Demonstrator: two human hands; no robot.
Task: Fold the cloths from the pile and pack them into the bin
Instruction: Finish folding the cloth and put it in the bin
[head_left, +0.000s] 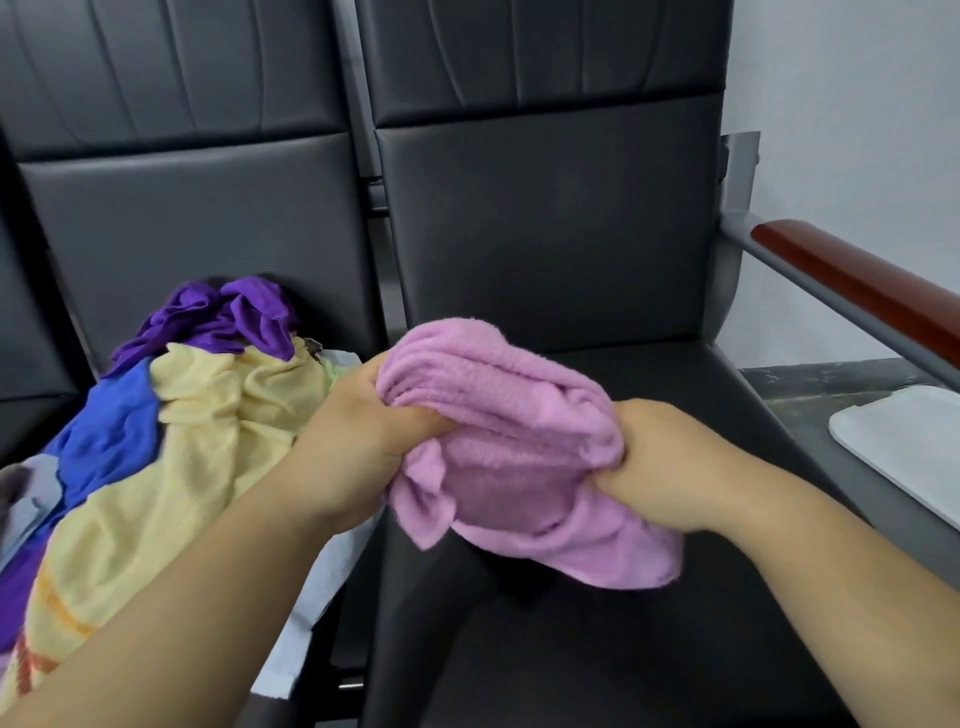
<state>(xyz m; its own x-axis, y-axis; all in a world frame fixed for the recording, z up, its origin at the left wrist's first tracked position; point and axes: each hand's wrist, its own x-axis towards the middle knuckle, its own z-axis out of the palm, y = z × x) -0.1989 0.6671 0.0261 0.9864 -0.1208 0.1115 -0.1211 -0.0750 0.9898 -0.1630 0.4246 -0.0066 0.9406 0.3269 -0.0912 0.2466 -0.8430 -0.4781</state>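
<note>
Over the black seat (597, 649), beside the pile (171, 415), your left hand (358, 441) and right hand (660, 467) each grip the bunched pink cloth (509, 441); it looks soft, light and floppy, so find and pinch two corners.

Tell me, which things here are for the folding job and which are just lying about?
For the job: pink cloth, gripped by the left hand and right hand; pile of cloths; white container at the right edge, perhaps the bin.
Just lying about: black seats; red-brown armrest.
</note>
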